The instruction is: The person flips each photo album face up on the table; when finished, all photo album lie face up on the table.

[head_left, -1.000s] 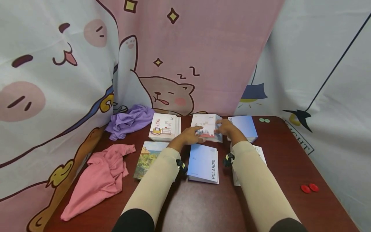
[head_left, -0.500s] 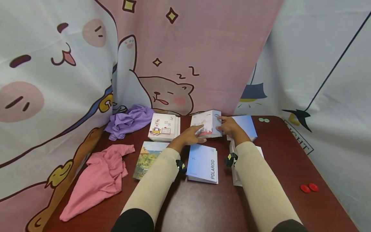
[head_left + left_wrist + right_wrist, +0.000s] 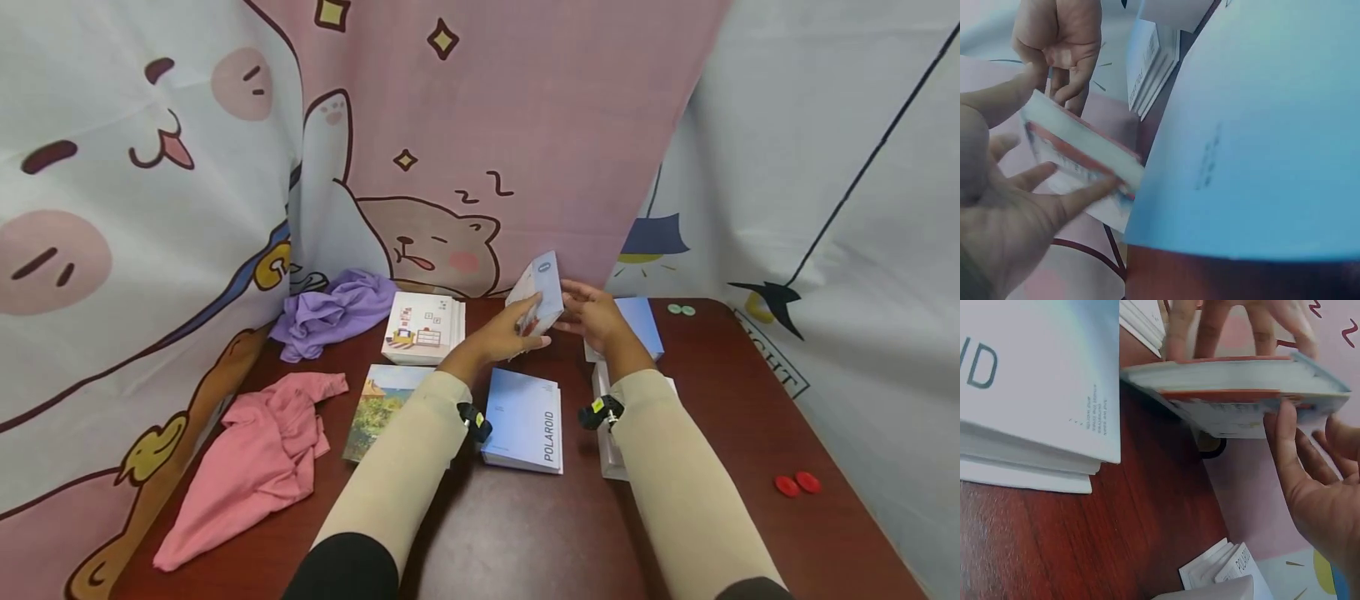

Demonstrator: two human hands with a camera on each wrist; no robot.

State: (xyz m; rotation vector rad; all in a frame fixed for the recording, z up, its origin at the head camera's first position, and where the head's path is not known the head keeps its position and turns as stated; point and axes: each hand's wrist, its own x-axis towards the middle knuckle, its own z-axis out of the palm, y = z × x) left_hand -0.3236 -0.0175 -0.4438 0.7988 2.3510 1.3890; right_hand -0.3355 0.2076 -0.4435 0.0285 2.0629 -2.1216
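Note:
A thick book point(image 3: 546, 287) with a pale cover and a red band stands tilted up at the back middle, its spine turned right. My left hand point(image 3: 498, 335) holds its left side, thumb near the lower edge and fingers over the cover. Beside the spine is my right hand point(image 3: 596, 317), fingers loosely extended; in the right wrist view its fingertips touch the book point(image 3: 1229, 375) at cover and corner. Nearer to me lies a blue book marked POLAROID point(image 3: 522, 421), which fills much of the left wrist view.
Around them on the dark red table lie a book with a room drawing point(image 3: 420, 321), a landscape-cover book point(image 3: 372, 408), another blue book point(image 3: 641, 321) and a white book point(image 3: 611, 454) under my right forearm. Purple cloth point(image 3: 337, 312) and pink cloth point(image 3: 255, 467) lie left; red discs point(image 3: 797, 483) right.
The pale book has gone from lying flat to tilted steeply upward, its spine turning toward the right. My left hand has moved slightly up and right with it; the right has shifted right.

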